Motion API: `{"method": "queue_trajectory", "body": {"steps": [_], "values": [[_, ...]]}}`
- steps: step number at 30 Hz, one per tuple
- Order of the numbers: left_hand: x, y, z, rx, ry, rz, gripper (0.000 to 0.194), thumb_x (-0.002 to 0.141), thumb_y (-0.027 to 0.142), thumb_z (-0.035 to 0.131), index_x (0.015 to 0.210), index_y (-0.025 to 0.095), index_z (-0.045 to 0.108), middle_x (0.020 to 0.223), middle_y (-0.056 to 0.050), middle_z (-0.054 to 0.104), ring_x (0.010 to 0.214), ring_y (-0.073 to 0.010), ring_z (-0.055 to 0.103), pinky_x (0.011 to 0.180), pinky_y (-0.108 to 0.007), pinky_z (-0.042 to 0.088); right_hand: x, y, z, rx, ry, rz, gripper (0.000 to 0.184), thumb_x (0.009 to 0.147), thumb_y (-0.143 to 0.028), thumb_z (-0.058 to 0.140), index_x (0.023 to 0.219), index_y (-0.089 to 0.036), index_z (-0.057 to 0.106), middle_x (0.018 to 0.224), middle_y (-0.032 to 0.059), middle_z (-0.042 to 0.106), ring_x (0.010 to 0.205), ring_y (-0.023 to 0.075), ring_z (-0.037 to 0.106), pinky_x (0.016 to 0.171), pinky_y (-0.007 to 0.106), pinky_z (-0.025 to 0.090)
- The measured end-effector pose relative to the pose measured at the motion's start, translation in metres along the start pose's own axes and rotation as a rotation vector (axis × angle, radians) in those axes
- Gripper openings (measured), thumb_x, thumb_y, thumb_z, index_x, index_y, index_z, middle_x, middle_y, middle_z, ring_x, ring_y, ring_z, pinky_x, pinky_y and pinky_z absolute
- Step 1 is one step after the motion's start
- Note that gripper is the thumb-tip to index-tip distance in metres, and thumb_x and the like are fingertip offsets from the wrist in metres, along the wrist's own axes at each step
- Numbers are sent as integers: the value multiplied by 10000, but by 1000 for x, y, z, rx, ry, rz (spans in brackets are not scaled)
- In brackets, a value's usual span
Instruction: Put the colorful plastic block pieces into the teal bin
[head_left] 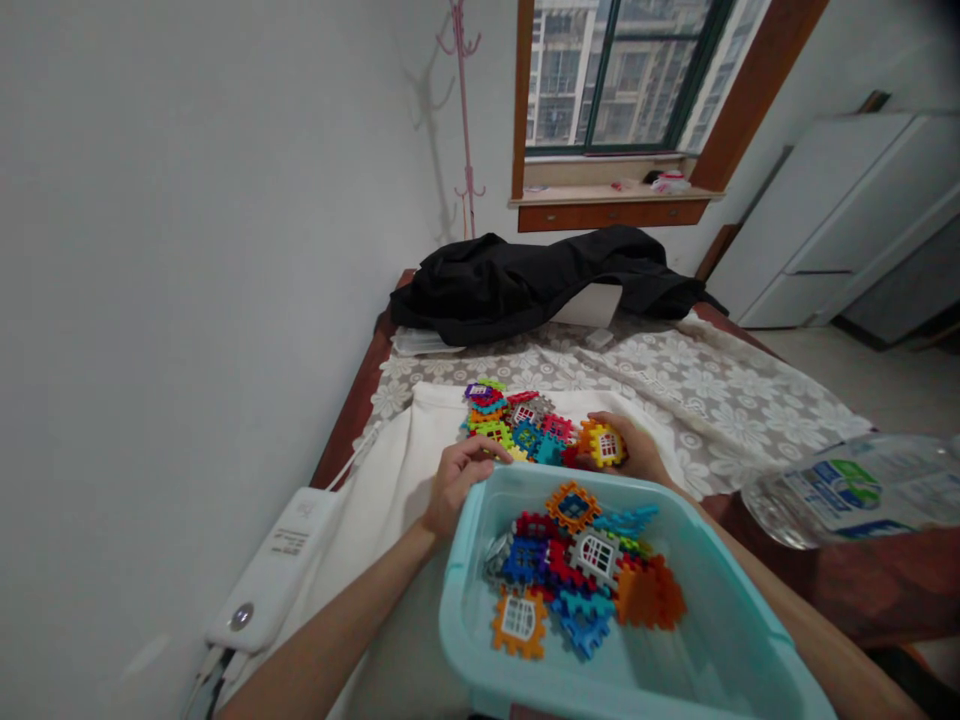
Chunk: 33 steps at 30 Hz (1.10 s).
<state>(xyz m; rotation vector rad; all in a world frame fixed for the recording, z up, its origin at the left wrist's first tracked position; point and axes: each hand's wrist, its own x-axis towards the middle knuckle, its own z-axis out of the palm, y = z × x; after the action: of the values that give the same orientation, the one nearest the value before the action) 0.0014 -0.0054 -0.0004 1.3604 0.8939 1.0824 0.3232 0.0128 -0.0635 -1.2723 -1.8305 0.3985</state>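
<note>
A pile of colourful interlocking plastic tiles (517,418) lies on a white cloth (390,480) on the table. A light blue plastic basin (720,640) stands in front of me with several more tiles (581,575) inside. My left hand (459,478) rests at the basin's far left rim, fingers curled against the near edge of the pile; whether it holds a tile is hidden. My right hand (630,447) is behind the basin's far rim, closed around a yellow and orange tile (604,444).
A white power strip (274,570) lies at the table's left edge. A black garment (540,280) covers the far end over a lace cloth (697,390). A plastic water bottle (847,490) lies on its side at right. White wall at left, white cabinet (840,220) at right.
</note>
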Motion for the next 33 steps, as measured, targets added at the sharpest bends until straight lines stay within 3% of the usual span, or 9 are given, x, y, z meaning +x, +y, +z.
{"method": "queue_trajectory", "body": {"steps": [9,13,16,20,23,25,27,29,33], "values": [[-1,2,2,-14,3,-15,272,748,346,663,878,146,794,764,-57,710,651,-167,543,605,-262,367,15,-18,-23,361,305,284,530,740,-485,842,1180,-231,687,988,36,733,826,222,677,719,325,571],[0,6,4,0,24,-30,286,725,350,655,857,143,802,779,-66,718,674,-176,554,607,-264,365,25,-29,-43,758,259,365,585,771,-574,819,1231,-252,655,855,4,693,690,204,651,597,308,539],[-1,5,4,-2,22,-23,285,739,340,645,870,143,804,786,-65,716,669,-171,545,604,-263,356,32,-54,-61,880,168,205,636,762,-597,853,1268,-279,638,793,-9,660,739,239,679,642,342,562],[-2,0,3,-13,1,-10,271,759,334,645,879,144,797,745,-56,692,628,-160,518,585,-262,337,31,-98,-77,823,-147,7,633,810,-553,858,1344,-325,605,839,10,692,833,263,707,741,383,592],[-2,0,3,-8,3,8,253,783,321,636,885,151,794,751,-58,698,646,-168,531,599,-265,357,28,-125,-80,599,-569,-34,736,771,-583,892,1403,-321,621,1190,95,728,1093,305,714,932,435,591],[-3,1,3,-5,12,26,243,777,309,633,874,152,792,789,-66,717,685,-179,559,620,-268,380,30,-135,-80,441,-827,-90,828,696,-650,917,1405,-304,665,1452,141,633,1330,369,619,1119,514,502],[-3,2,4,-11,11,31,243,760,309,633,858,151,789,783,-63,712,690,-181,563,621,-266,384,35,-134,-81,413,-958,-121,892,673,-769,861,1409,-297,686,1548,154,575,1443,408,530,1199,574,418],[-3,3,5,-28,5,17,244,747,317,638,848,150,784,747,-53,689,658,-171,539,598,-262,365,40,-119,-78,518,-897,-82,944,700,-916,703,1398,-281,696,1481,171,634,1400,412,578,1166,591,453],[-4,0,5,-58,6,-34,255,754,337,644,862,150,781,669,-29,633,569,-142,462,547,-257,312,45,-66,-54,629,-414,12,832,902,-908,400,1284,-246,732,1200,186,762,1146,382,739,1043,591,559]]}}
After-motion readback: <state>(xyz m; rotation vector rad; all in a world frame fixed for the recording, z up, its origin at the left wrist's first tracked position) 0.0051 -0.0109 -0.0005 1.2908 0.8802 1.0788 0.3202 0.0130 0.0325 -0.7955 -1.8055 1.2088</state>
